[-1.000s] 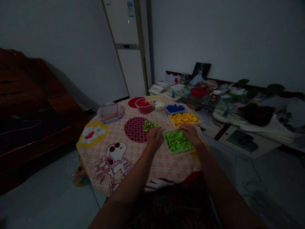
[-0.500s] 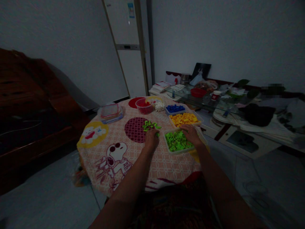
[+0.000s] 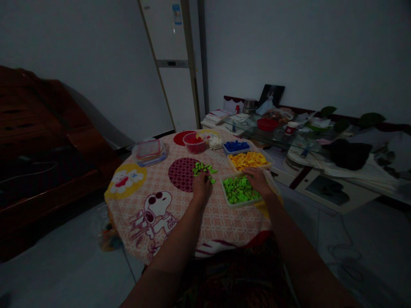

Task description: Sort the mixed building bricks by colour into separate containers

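My left hand (image 3: 201, 186) is low over the tablecloth, its fingers curled at the near edge of a small pile of green plastic pieces (image 3: 201, 167). A loose green piece (image 3: 212, 181) lies just right of it. Whatever is between those fingers is hidden. My right hand (image 3: 257, 180) reaches over the right side of a clear plastic box (image 3: 231, 205) filled with bright green pieces (image 3: 238, 190). Its fingers are bent together near the far rim, and what they hold, if anything, does not show.
Behind the green box stand a box of yellow pieces (image 3: 247, 160) and a box of blue pieces (image 3: 236, 146). White pieces (image 3: 215, 143), a round tub with red contents (image 3: 195, 143) and stacked lids (image 3: 150, 151) lie farther back. A cluttered glass-topped cabinet (image 3: 250, 126) stands beyond the table.
My left hand has shifted slightly left and curled toward the pile, leaving the green piece beside it more exposed. The right hand has hardly moved.
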Available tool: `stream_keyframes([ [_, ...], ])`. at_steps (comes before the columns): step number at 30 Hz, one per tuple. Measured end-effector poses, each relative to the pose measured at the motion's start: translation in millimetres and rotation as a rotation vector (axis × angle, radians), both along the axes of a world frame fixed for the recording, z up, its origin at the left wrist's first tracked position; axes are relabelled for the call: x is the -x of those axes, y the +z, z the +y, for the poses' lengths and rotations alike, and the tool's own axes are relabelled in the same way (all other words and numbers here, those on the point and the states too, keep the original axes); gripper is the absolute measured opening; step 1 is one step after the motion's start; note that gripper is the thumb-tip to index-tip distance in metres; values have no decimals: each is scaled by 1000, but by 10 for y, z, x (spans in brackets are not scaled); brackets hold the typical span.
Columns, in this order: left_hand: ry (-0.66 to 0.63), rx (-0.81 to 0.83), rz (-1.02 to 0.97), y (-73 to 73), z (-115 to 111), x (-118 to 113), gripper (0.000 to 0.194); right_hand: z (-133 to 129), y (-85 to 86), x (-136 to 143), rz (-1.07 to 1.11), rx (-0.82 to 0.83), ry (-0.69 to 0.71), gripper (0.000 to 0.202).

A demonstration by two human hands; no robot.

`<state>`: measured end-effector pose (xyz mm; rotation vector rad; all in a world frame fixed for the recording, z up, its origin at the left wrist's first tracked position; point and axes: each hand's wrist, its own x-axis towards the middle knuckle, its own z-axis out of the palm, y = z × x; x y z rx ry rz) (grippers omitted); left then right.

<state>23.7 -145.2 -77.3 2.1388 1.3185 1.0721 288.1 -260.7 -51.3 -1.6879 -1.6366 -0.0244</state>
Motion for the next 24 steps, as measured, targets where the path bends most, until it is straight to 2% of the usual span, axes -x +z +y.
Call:
stream_keyframes([
  [4, -40, 33, -109, 105, -75, 8, 16, -4, 5, 1, -9, 12, 1, 35],
  [8, -202, -29, -182, 175, -197, -56, 19, -2, -2, -12, -7, 16, 2, 34],
  [12, -375, -107, -173, 142, -248, -133, 18, 8, -32, -26, -13, 9, 6, 35],
  [17, -495, -197, -194, 86, -207, -128, 18, 16, -54, -35, -27, -13, 15, 36],
  [21, -533, -216, -213, 79, -201, -114, 22, 10, -43, -33, -29, -19, 13, 34],
  [24, -463, -184, -224, 54, -186, -109, 28, 4, -38, -33, -31, -23, 17, 33],
])
